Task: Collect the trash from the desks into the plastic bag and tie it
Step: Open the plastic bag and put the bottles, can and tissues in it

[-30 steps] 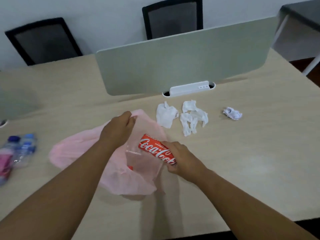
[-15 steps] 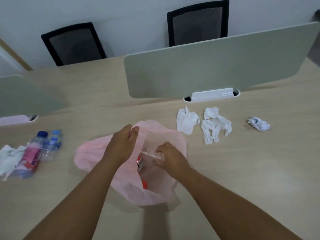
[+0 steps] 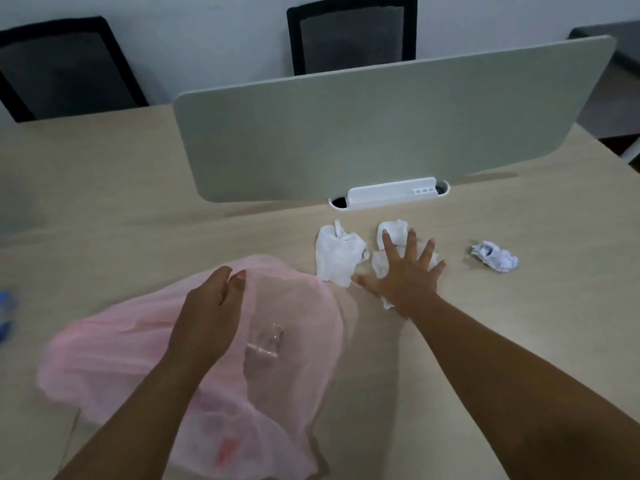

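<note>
A thin pink plastic bag (image 3: 131, 348) lies on the desk, and my left hand (image 3: 207, 313) pinches its rim at the far side. A red shape (image 3: 225, 448) and a clear wrapper (image 3: 266, 344) show through the bag. My right hand (image 3: 405, 271) is spread flat, fingers straight, over a crumpled white tissue (image 3: 393, 232). A second white tissue (image 3: 337, 254) lies just left of that hand. A small crumpled paper ball (image 3: 495, 256) sits further right.
A grey-green divider panel (image 3: 381, 116) with a white cable tray (image 3: 391, 194) stands behind the tissues. Two black chairs (image 3: 349, 32) are beyond the desk. Blue bottle caps (image 3: 5, 306) show blurred at the left edge. The desk edge falls off at the right.
The red can went into the bag and my right hand left it, then reached right and forward onto the tissue. My left hand kept its pinch on the bag rim.
</note>
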Available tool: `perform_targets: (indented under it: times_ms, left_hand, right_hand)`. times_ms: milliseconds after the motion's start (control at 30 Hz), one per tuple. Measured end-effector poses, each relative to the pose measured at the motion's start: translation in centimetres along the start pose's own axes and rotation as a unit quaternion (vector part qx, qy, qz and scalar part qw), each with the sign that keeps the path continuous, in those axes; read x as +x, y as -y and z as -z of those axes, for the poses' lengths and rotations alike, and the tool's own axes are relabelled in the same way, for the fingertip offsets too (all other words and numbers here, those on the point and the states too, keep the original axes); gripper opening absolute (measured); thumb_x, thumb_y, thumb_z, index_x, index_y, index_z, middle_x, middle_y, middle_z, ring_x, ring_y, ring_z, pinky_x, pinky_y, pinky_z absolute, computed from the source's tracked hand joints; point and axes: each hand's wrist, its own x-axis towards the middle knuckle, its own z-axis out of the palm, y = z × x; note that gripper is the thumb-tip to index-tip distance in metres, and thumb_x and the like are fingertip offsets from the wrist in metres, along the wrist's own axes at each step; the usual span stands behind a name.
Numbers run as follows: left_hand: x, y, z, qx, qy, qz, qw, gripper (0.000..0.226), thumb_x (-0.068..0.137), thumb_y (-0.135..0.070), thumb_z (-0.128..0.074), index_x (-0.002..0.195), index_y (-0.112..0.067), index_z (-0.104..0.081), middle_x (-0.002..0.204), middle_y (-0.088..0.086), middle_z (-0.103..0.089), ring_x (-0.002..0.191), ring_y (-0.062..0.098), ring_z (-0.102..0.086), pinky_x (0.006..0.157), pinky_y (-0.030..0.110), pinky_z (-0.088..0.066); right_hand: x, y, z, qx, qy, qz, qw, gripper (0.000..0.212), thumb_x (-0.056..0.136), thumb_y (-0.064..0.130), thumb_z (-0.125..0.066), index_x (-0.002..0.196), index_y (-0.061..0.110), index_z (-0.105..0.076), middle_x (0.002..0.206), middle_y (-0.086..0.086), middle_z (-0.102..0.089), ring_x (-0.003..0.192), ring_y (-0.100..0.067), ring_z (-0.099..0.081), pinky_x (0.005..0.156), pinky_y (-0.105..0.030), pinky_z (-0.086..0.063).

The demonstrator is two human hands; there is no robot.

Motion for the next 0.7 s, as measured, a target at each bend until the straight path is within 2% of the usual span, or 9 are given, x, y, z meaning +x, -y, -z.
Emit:
perform_targets:
  times_ms: [67, 167, 300, 367, 433, 500, 567, 633, 700]
  left_hand:
    - [0.3, 0.5, -0.4, -0.008, -0.002, 0.0, 1.0, 0.035, 0.101, -0.042, -0.038, 0.072, -0.022, -0.04, 0.057, -0.008, -0.05, 0.052, 0.01, -0.042, 0.053, 0.034, -0.036]
    - [0.4, 1.0, -0.8, -0.01, -0.003, -0.004, 1.0, 0.036, 0.101, -0.04, -0.04, 0.069, -0.026, -0.034, 0.057, -0.014, -0.048, 0.049, 0.006, -0.039, 0.051, 0.034, -0.033]
    - [0.2, 1.7, -0.9, 0.003, 0.0, 0.001, 1.0, 0.037, 0.1, -0.041, -0.041, 0.068, -0.025, -0.031, 0.055, -0.011, -0.045, 0.049, 0.009, -0.037, 0.05, 0.033, -0.032]
    - [0.1, 1.8, -0.9, 0.004, 0.001, 0.006, 1.0, 0.036, 0.1, -0.04, -0.042, 0.069, -0.025, -0.032, 0.055, -0.011, -0.044, 0.049, 0.01, -0.036, 0.051, 0.033, -0.032]
    - [0.1, 1.8, -0.8, 0.0, 0.003, 0.013, 1.0, 0.036, 0.1, -0.04, -0.042, 0.07, -0.024, -0.033, 0.054, -0.011, -0.044, 0.048, 0.01, -0.036, 0.051, 0.033, -0.032]
    - [0.2, 1.7, -0.7, -0.001, 0.003, 0.014, 1.0, 0.035, 0.1, -0.039, -0.043, 0.07, -0.023, -0.034, 0.055, -0.01, -0.045, 0.048, 0.01, -0.036, 0.051, 0.034, -0.032]
    - [0.1, 1.7, -0.4, 0.002, -0.001, 0.013, 1.0, 0.034, 0.1, -0.038, -0.044, 0.072, -0.021, -0.036, 0.055, -0.008, -0.046, 0.049, 0.011, -0.037, 0.052, 0.034, -0.034]
    - [0.1, 1.4, 0.2, 0.009, -0.007, 0.011, 1.0, 0.032, 0.1, -0.039, -0.044, 0.072, -0.023, -0.04, 0.054, -0.004, -0.046, 0.05, 0.011, -0.041, 0.053, 0.032, -0.037]
    - [0.1, 0.9, 1.2, 0.018, -0.004, 0.013, 1.0, 0.033, 0.101, -0.04, -0.042, 0.071, -0.025, -0.043, 0.056, -0.003, -0.048, 0.054, 0.013, -0.047, 0.054, 0.031, -0.036]
  right_hand:
    - [1.0, 0.7, -0.2, 0.002, -0.007, 0.022, 1.0, 0.112, 0.056, 0.099, -0.027, 0.15, 0.046, 0.005, 0.162, -0.009, 0.01, 0.144, -0.049, 0.007, 0.107, -0.074, -0.008]
    - [1.8, 3.3, -0.7, 0.006, -0.004, 0.05, 0.999, 0.106, 0.059, 0.097, -0.03, 0.149, 0.049, 0.0, 0.163, -0.006, 0.004, 0.144, -0.049, 0.002, 0.106, -0.075, -0.006]
    - [1.7, 5.7, -2.0, -0.001, -0.024, 0.038, 0.999, 0.091, 0.071, 0.087, -0.04, 0.147, 0.041, -0.026, 0.159, -0.014, -0.016, 0.142, -0.051, -0.01, 0.105, -0.073, -0.008]
    - [1.0, 5.6, -2.5, -0.013, -0.078, 0.038, 0.996, 0.069, 0.081, 0.071, -0.049, 0.138, 0.03, -0.045, 0.144, -0.019, -0.039, 0.131, -0.049, -0.033, 0.104, -0.066, -0.023]
    - [0.0, 5.2, -2.6, -0.011, -0.156, 0.054, 0.986, 0.046, 0.083, 0.047, -0.062, 0.118, 0.017, -0.06, 0.113, -0.019, -0.056, 0.1, -0.04, -0.054, 0.087, -0.051, -0.042]
    - [-1.1, 4.6, -2.6, -0.027, -0.193, 0.052, 0.979, 0.027, 0.084, 0.033, -0.062, 0.099, 0.011, -0.063, 0.089, -0.013, -0.059, 0.078, -0.031, -0.055, 0.069, -0.041, -0.045]
    - [-2.4, 3.9, -2.1, -0.082, -0.195, 0.06, 0.976, 0.015, 0.085, 0.028, -0.06, 0.081, 0.013, -0.061, 0.073, -0.005, -0.057, 0.064, -0.021, -0.054, 0.059, -0.034, -0.046]
    - [-3.8, 3.2, -1.0, -0.127, -0.171, 0.079, 0.974, 0.014, 0.086, 0.022, -0.056, 0.073, 0.018, -0.059, 0.066, 0.002, -0.053, 0.057, -0.014, -0.051, 0.055, -0.028, -0.045]
    - [-5.0, 3.1, 0.6, -0.122, -0.163, 0.085, 0.975, 0.014, 0.086, 0.017, -0.051, 0.073, 0.017, -0.057, 0.064, 0.003, -0.048, 0.056, -0.013, -0.048, 0.053, -0.027, -0.043]
